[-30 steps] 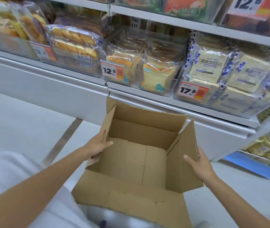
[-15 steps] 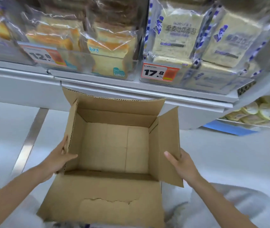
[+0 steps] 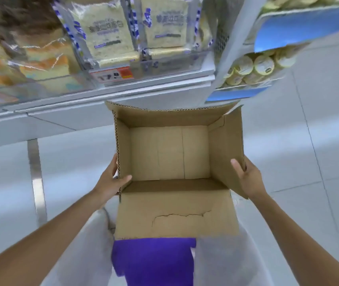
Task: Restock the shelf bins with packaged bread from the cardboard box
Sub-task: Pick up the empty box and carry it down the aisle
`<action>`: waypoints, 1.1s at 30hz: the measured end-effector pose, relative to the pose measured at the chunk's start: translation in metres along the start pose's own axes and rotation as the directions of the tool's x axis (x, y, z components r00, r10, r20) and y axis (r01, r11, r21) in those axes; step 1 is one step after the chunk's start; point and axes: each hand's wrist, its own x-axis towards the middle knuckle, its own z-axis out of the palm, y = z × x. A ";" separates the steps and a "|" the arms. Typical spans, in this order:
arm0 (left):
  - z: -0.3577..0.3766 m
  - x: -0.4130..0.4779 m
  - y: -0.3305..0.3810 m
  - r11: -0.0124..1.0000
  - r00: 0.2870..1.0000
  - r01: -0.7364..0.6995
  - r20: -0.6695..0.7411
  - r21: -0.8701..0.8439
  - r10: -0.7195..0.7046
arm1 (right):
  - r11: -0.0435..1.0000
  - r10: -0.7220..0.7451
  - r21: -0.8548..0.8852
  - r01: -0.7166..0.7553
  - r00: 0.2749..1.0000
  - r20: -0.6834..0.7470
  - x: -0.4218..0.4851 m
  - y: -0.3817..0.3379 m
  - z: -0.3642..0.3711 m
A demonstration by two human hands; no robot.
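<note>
The cardboard box (image 3: 169, 153) sits between the hands: left hand (image 3: 110, 179) clamps its left wall, right hand (image 3: 249, 178) its right flap.

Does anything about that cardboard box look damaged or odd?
Yes. The cardboard box is empty, and its near flap has a jagged tear where the outer paper layer has peeled. The left hand and right hand each hold a side flap. Otherwise, nothing stands out.
</note>
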 end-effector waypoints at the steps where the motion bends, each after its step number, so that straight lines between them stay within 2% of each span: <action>1: 0.015 -0.001 0.010 1.000 1.000 0.002 0.019 0.011 -0.002 | 1.000 -0.007 0.018 0.008 1.000 -0.029 -0.004 0.010 -0.017; 5: 0.093 -0.002 0.056 0.998 0.996 0.007 0.092 0.070 -0.014 | 0.996 0.030 0.087 -0.022 0.995 -0.094 -0.018 0.061 -0.089; 8: 0.164 -0.006 0.100 0.985 0.992 -0.038 0.129 0.171 0.016 | 0.982 0.121 0.161 -0.102 0.987 -0.108 -0.027 0.105 -0.148; 12: 0.253 -0.012 0.158 0.943 0.970 -0.108 0.242 0.316 0.030 | 0.954 0.175 0.274 -0.125 0.970 -0.169 -0.053 0.159 -0.228; 18: 0.373 -0.034 0.242 0.870 0.913 -0.236 0.404 0.434 0.046 | 0.874 0.311 0.466 -0.136 0.894 -0.322 -0.117 0.208 -0.325; 27: 0.538 -0.095 0.339 0.743 0.789 -0.440 0.612 0.504 0.052 | 0.699 0.590 0.697 -0.159 0.680 -0.436 -0.213 0.231 -0.405; 31: 0.618 -0.126 0.379 0.657 0.685 -0.536 0.728 0.529 -0.028 | 0.612 0.717 0.769 -0.183 0.540 -0.442 -0.266 0.237 -0.440; 33: 0.667 -0.144 0.393 0.623 0.611 -0.583 0.787 0.522 -0.089 | 0.570 0.772 0.799 -0.193 0.458 -0.440 -0.287 0.244 -0.457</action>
